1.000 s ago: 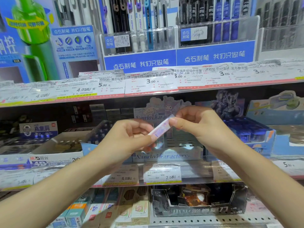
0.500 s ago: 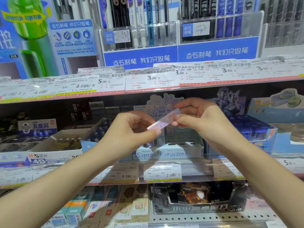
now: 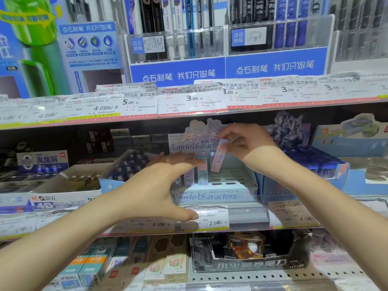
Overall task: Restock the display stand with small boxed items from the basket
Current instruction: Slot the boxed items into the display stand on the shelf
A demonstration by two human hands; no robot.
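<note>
**Restocking in progress: one small box over the character display stand**

Reaching in from lower left, the left hand (image 3: 165, 185) lies flat with its palm turned toward the stand, fingers straight and close together, thumb spread low. Its fingertips (image 3: 197, 162) touch the tops of the boxes already standing (image 3: 202, 175) in the stand's left-hand slots. It holds nothing.

Display stand (image 3: 212, 196): pale blue card, stepped, cartoon header at the back, sitting on the middle shelf (image 3: 147, 227) between an open eraser carton (image 3: 63, 185) on the left and a dark blue carton (image 3: 310, 162) on the right. Several slots right of the standing boxes show dark and unfilled.

Small box (image 3: 218, 157): slim, pink-lilac, long axis nearly vertical, top end leaning slightly right, lower end pointing down toward the stand's rear rows. It hangs above the slots, just right of the standing boxes, not seated.

Right hand (image 3: 249, 143): entering from lower right, wrist bent, fingers curled, thumb and fingers pinching the box's top end.

Price tags (image 3: 210, 219) line the shelf edge below.
</note>
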